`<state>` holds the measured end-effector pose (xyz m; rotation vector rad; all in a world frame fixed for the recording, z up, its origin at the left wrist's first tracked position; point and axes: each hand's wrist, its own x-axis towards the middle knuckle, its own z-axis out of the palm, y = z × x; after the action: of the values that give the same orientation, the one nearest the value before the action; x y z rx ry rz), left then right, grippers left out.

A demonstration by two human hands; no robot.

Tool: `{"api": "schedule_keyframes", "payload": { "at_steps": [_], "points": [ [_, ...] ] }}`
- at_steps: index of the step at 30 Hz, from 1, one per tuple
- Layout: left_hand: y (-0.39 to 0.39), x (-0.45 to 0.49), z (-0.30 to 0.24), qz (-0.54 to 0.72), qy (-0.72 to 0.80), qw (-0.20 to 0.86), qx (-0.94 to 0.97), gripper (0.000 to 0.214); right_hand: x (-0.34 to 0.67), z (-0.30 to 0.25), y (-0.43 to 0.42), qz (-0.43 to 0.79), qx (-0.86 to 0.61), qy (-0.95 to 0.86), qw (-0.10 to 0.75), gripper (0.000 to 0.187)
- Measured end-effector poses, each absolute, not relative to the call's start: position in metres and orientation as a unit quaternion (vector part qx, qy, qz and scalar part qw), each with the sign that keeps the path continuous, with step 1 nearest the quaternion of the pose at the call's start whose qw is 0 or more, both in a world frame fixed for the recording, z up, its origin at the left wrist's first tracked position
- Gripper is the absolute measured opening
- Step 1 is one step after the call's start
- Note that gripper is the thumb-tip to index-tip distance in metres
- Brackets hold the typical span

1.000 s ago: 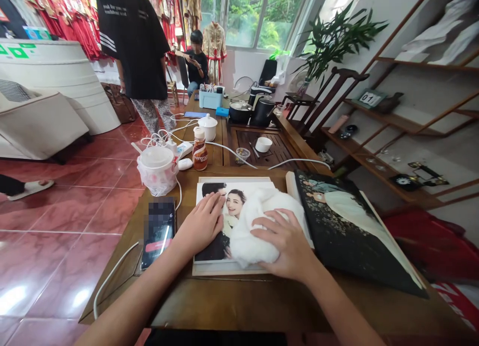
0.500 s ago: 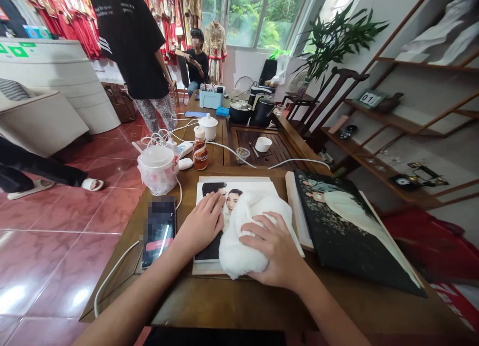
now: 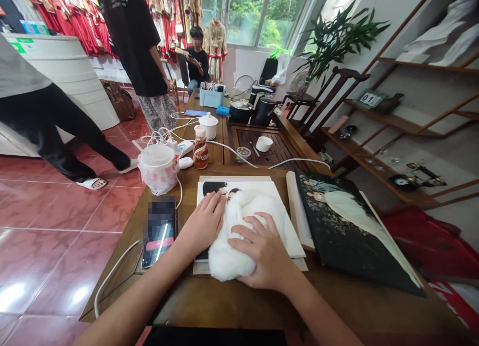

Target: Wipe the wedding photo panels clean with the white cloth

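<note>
A photo album page (image 3: pixel 275 206) with a portrait lies flat on the wooden table (image 3: pixel 247 303) in front of me. My left hand (image 3: pixel 202 223) rests flat on its left part, fingers stretched out. My right hand (image 3: pixel 262 253) presses a fluffy white cloth (image 3: pixel 232 236) onto the page, fingers spread over it. The cloth covers most of the portrait. To the right, the album's dark cover page (image 3: pixel 348 226) stands tilted open.
A phone (image 3: pixel 159 231) on a white cable lies left of the album. Behind it stand a bagged white container (image 3: pixel 157 169), a coffee bottle (image 3: pixel 200 149), a lidded cup (image 3: pixel 208 126) and a tea tray with kettles (image 3: pixel 258 111). People stand and walk at the left. Shelves line the right.
My right hand has slid the cloth leftward across the page, covering the faces. My left hand has stayed put. A person has walked in from the left.
</note>
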<state>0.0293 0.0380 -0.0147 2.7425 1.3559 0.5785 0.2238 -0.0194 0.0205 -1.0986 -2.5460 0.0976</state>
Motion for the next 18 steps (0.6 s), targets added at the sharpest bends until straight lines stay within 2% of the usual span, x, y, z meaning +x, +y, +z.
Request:
{"api": "schedule_keyframes", "payload": {
  "at_steps": [6, 13, 18],
  "points": [
    [0.039, 0.026, -0.012, 0.187, 0.439, 0.033, 0.878, 0.044, 0.235, 0.020, -0.021, 0.032, -0.386, -0.903, 0.186, 0.038],
    [0.040, 0.026, -0.017, 0.184, 0.438, 0.031, 0.879, 0.045, 0.286, 0.020, -0.027, -0.001, -0.449, -0.871, 0.200, 0.036],
    [0.040, 0.028, -0.017, 0.193, 0.434, 0.036, 0.879, 0.045, 0.271, 0.023, -0.027, 0.004, -0.439, -0.881, 0.176, 0.037]
  ]
}}
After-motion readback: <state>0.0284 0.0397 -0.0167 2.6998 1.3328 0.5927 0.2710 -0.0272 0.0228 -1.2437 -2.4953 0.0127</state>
